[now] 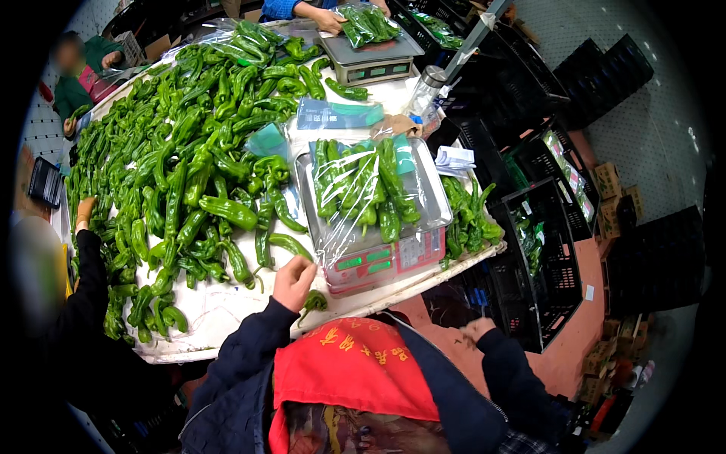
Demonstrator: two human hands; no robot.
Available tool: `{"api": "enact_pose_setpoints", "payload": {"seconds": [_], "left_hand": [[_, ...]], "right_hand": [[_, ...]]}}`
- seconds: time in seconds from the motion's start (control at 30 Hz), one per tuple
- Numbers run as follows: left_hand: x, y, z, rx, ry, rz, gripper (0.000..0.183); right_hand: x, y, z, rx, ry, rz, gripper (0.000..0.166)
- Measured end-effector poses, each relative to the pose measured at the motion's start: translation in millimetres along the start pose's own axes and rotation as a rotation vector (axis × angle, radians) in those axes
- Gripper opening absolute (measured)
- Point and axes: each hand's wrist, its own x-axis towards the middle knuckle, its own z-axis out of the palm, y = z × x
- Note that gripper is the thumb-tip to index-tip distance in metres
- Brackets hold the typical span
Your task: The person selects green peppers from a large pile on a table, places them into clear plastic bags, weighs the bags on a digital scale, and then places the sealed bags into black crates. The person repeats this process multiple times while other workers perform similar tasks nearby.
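My left hand point(294, 283) is by the table's near edge, its fingers curled at the near left corner of a clear plastic bag of green peppers point(363, 181); whether it grips the film I cannot tell. The bag lies on the metal pan of a digital scale point(385, 262) with lit green displays. My right hand point(477, 331) hangs right of the table, fingers bent; whether it holds anything is unclear. One curved pepper point(313, 301) lies just below my left hand. A large heap of loose green peppers point(187, 164) spreads over the white table to the left.
Another person's hands rest at a second scale point(371, 57) with a bagged portion at the far side. Two more people are at the left. A glass jar point(426, 85) stands behind my scale. More peppers point(468, 221) lie right of it. Black plastic crates point(544, 267) stand beyond the table's right edge.
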Motion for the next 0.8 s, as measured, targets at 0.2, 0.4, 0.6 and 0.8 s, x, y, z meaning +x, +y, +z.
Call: {"api": "enact_pose_setpoints", "payload": {"seconds": [0.2,0.4,0.6,0.8], "left_hand": [[-1,13,-1,1.040,0.176,0.697,0.063],[22,36,18,1.105,-0.041,0.871,0.059],[35,76,13,1.003,-0.159,0.714,0.050],[67,203,10,0.738,-0.120,0.757,0.037]], "right_hand": [[30,-128,-54,-0.139,0.918,-0.625,0.073],[74,-189,-84,-0.261,0.864,-1.113,0.086],[75,-221,-103,-0.050,0.715,-1.238,0.041],[24,-298,-177,0.499,0.606,-1.390,0.020]]}}
